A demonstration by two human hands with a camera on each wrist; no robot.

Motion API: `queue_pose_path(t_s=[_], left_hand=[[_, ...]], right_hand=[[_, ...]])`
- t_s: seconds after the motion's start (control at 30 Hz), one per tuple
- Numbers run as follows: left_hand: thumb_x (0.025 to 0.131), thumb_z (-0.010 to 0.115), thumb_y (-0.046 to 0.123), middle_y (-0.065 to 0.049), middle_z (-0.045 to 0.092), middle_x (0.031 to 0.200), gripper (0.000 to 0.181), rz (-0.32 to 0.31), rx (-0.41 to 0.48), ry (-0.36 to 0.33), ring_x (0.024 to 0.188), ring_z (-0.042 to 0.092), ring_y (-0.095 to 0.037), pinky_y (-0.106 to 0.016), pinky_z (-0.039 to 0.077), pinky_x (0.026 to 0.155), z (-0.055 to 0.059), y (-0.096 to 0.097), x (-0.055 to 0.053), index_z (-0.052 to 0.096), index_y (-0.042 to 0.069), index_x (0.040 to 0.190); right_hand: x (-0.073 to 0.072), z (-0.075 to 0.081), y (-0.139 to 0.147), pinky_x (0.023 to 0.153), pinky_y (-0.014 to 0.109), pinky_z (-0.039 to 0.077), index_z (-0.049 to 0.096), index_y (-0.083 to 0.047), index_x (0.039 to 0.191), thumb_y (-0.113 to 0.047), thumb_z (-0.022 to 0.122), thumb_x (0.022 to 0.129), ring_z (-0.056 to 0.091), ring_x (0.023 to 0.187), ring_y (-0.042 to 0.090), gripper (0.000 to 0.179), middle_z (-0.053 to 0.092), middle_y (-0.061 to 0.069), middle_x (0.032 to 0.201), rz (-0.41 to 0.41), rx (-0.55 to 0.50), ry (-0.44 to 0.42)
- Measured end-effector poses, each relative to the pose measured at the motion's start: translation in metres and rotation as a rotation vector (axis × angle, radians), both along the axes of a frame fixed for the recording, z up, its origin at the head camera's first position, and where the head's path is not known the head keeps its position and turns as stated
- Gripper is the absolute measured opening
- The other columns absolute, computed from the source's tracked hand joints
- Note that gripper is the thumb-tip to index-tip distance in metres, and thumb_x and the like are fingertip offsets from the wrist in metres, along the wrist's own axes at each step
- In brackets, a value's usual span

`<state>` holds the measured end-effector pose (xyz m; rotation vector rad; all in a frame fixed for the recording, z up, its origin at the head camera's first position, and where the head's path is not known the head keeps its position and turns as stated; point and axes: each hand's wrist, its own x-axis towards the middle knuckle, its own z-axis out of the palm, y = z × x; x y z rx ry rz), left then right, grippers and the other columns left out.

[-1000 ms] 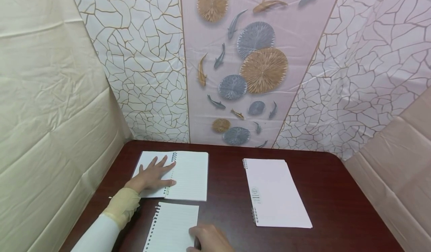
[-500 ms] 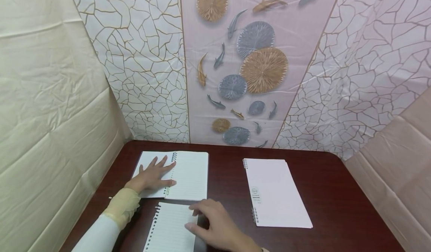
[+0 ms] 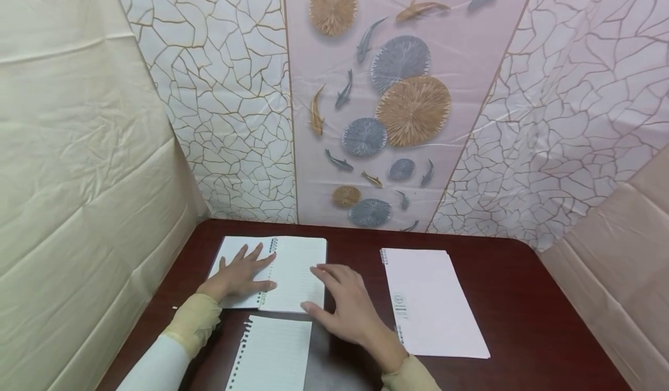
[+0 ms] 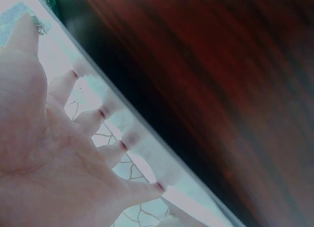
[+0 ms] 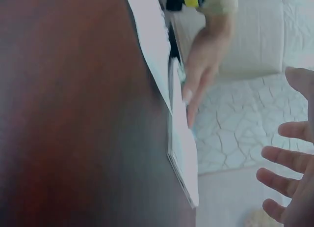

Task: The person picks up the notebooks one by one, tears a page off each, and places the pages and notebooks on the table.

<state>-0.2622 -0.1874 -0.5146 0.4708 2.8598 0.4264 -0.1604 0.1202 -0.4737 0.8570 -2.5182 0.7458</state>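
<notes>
An open spiral notebook [image 3: 300,275] with lined pages lies at the back left of the table. Spread out, my left hand [image 3: 241,276] rests on its left page, the thumb reaching across the coil; the left wrist view shows the fingertips [image 4: 128,141] touching the paper. Over the notebook's lower right corner is my right hand [image 3: 347,304], fingers loosely bent, holding nothing. The right wrist view shows these fingers [image 5: 279,158] apart from the notebook [image 5: 184,158]. Nearer the front lies a loose lined sheet [image 3: 272,353] with torn holes down its left edge.
A closed spiral notebook [image 3: 434,304] with a plain pale cover lies to the right on the dark red-brown table [image 3: 533,321]. Patterned cloth [image 3: 240,118] hangs behind the table, and a beige cloth [image 3: 94,205] hangs at the left.
My right hand has come off the loose sheet's right edge and moved up and to the right, to the open notebook's corner. My left hand stays on the page.
</notes>
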Motion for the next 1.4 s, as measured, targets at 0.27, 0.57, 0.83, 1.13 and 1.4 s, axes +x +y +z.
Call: queue_pose_path(t_s=[0.27,0.57,0.83,1.13,1.4], left_hand=[[0.091,0.058,0.080,-0.016,0.015,0.176,0.093,0.008,-0.035,-0.003,0.159,0.005,-0.053,-0.088,0.001,0.111,0.000,0.003,-0.001,0.040,0.027,0.165],[0.085,0.055,0.089,-0.016,0.017,0.176,0.099,0.003,0.021,0.018,0.159,0.005,-0.054,-0.090,-0.005,0.108,-0.014,-0.001,-0.005,0.042,0.031,0.164],[0.092,0.059,0.079,-0.016,0.016,0.176,0.093,-0.016,-0.003,0.003,0.159,0.005,-0.053,-0.088,0.000,0.111,0.000,0.005,-0.001,0.040,0.027,0.165],[0.094,0.059,0.076,-0.016,0.016,0.176,0.091,-0.027,0.020,0.035,0.159,0.006,-0.054,-0.089,0.002,0.110,-0.003,0.000,0.000,0.036,0.027,0.167],[0.085,0.069,0.079,-0.012,0.025,0.175,0.104,0.047,-0.004,0.027,0.158,0.017,-0.051,-0.087,0.012,0.112,0.007,-0.002,0.000,0.034,0.026,0.168]], right_hand=[[-0.029,-0.003,0.000,0.116,0.071,0.033,0.044,-0.019,0.163,-0.060,0.065,0.097,0.043,0.148,0.041,0.080,0.046,0.016,0.162,-0.089,-0.023,-0.045],[-0.045,-0.011,0.006,0.123,0.072,0.016,0.036,-0.023,0.167,-0.070,0.064,0.092,0.026,0.158,0.042,0.093,0.032,0.015,0.171,-0.230,0.017,-0.093],[-0.053,-0.023,0.023,0.122,0.072,0.017,0.033,-0.025,0.168,-0.075,0.061,0.091,0.019,0.160,0.040,0.097,0.026,0.014,0.174,-0.304,0.072,-0.137],[-0.056,-0.030,0.027,0.121,0.074,0.019,0.035,-0.023,0.168,-0.075,0.061,0.091,0.020,0.160,0.042,0.096,0.027,0.015,0.173,-0.298,0.052,-0.150],[-0.054,-0.029,0.027,0.122,0.074,0.017,0.033,-0.022,0.168,-0.073,0.061,0.093,0.019,0.160,0.041,0.095,0.027,0.014,0.174,-0.269,-0.002,-0.200]])
